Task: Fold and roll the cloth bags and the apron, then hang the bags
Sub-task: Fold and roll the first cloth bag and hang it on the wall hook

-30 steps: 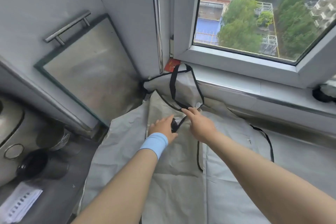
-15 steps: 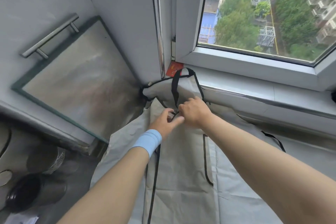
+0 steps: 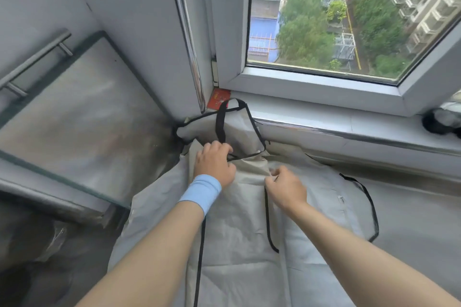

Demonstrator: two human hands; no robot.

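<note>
1. Metal bar handle (image 3: pixel 37 57), upper left of the frame, mounted on a grey wall.
2. Framed panel (image 3: pixel 82 112), dark-edged, with a dull reflective face, leaning at the left under the handle.
3. Blue wristband (image 3: pixel 200 193), on the left wrist, lower centre.
4. Left hand (image 3: pixel 214 164), centre of the frame, knuckles up. The fingers are curled down onto the black-trimmed edge of the cloth at the foot of its top flap, gripping there.
5. Grey cloth (image 3: pixel 239 244), black-trimmed, spread flat from the centre to the bottom edge of the frame under both forearms. Its top flap (image 3: pixel 239 129) stands propped in the corner below the window, and a black strap (image 3: pixel 220 122) loops over it.
6. Red card (image 3: pixel 219 101), in the corner just above the flap.
7. Right hand (image 3: pixel 285 188), just right of centre and apart from the left. The fingers are bent in, pinching a raised fold of the cloth.
8. Black cord loop (image 3: pixel 373 209), lying on the cloth's right side.
9. Window (image 3: pixel 349 20), upper right, with trees and buildings beyond it.
10. White sill (image 3: pixel 349 129), under the window.
11. Dark object (image 3: pixel 439 122), at the right edge on the sill, too blurred to tell what it is.
</note>
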